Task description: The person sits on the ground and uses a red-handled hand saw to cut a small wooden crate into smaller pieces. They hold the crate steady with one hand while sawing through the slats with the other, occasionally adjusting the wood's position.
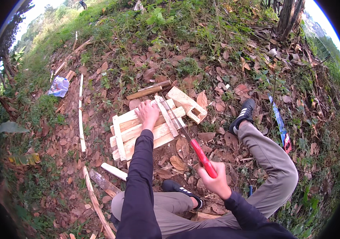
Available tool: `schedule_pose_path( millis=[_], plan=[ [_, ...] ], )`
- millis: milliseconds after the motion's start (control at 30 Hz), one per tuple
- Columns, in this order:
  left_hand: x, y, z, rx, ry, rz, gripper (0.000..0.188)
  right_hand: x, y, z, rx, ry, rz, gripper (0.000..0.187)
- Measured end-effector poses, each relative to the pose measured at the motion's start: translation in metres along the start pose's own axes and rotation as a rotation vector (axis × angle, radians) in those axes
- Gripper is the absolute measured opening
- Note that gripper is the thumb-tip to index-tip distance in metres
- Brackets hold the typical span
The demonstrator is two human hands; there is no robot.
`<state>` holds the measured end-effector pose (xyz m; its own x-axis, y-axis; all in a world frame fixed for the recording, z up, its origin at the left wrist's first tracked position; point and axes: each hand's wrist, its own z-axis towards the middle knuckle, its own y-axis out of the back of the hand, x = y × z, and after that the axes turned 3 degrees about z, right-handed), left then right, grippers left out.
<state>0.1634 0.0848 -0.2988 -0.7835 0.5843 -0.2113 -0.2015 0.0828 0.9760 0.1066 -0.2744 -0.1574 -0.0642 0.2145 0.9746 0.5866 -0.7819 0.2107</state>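
A panel of pale wooden slats [136,133] lies on the ground before me, with a crosspiece [119,137] near its left end and another strip [166,115] across its right end. My left hand [148,114] rests flat on the slats, fingers spread. My right hand [217,179] is closed round the red handle of a hand saw [199,153]. The saw's blade slants up and left to the panel's right end, beside the cross strip; whether its teeth are in the wood I cannot tell. A pale wood block with a square hole [186,103] lies just beyond.
Wood pieces [149,91] lie behind the panel, and long thin strips [81,115] to the left. A clear plastic bag [59,87] sits farther left. A long blue object with a red end [279,123] lies right of my shoe [243,114]. Dry leaves cover the ground.
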Motion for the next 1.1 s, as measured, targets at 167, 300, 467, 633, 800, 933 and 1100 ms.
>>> schedule_pose_path(
  millis=[167,300,467,633,800,933,1100],
  plan=[
    [-0.008,-0.003,-0.002,-0.004,0.021,0.026,0.042,0.009,-0.025,0.034,-0.073,0.047,-0.076,0.03],
    [-0.004,0.003,0.006,0.004,0.021,-0.019,0.04,0.003,-0.018,0.033,-0.037,0.03,-0.045,0.031],
    [-0.006,-0.001,-0.006,-0.036,0.02,0.027,0.04,0.011,0.009,-0.018,-0.043,-0.049,0.013,0.025],
    [-0.013,0.003,0.002,-0.041,0.004,-0.013,0.04,-0.012,-0.016,0.037,-0.045,0.048,-0.043,0.029],
    [-0.008,0.002,-0.011,-0.056,0.003,0.013,0.04,0.011,0.018,-0.032,-0.004,-0.007,-0.005,0.025],
    [-0.008,-0.006,-0.008,-0.127,-0.008,0.029,0.04,-0.01,-0.013,0.027,-0.042,0.049,-0.046,0.027],
    [-0.005,-0.005,-0.003,-0.065,0.014,-0.013,0.038,-0.001,0.015,-0.033,0.0,-0.051,-0.007,0.024]
  ],
)
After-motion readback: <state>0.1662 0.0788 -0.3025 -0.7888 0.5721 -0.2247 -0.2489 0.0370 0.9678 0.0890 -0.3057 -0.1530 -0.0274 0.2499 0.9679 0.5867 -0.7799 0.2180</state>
